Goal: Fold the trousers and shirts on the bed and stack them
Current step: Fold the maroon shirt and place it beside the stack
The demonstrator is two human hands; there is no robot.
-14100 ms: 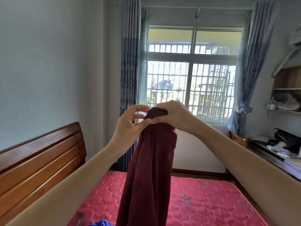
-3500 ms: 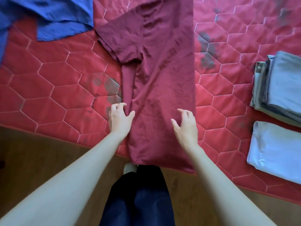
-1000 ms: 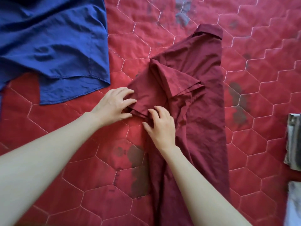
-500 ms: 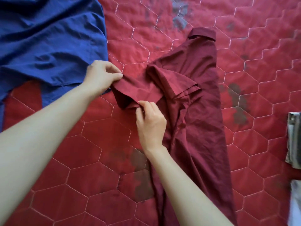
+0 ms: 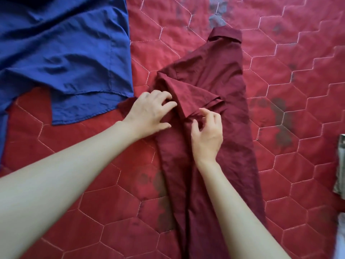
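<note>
A maroon shirt (image 5: 220, 86) lies lengthwise on the red quilted bed cover (image 5: 93, 202), collar at the far end. Its body is folded narrow and one sleeve is folded across the body. My left hand (image 5: 151, 114) presses flat on the shirt's left edge beside the folded sleeve, fingers spread. My right hand (image 5: 207, 131) hovers just over the shirt below the sleeve hem, fingers loosely curled, holding nothing. A blue shirt (image 5: 65, 53) lies crumpled and unfolded at the upper left, its hem close to my left hand.
At the right edge, part of a folded grey garment (image 5: 340, 165) shows, with a pale folded one (image 5: 340, 232) below it. Dark stains mark the bed cover near the shirt.
Half a second ago both hands pinched the sleeve pulled out to the left. Now the sleeve lies tucked in against the body, my left hand presses it flat and my right hand has let go.
</note>
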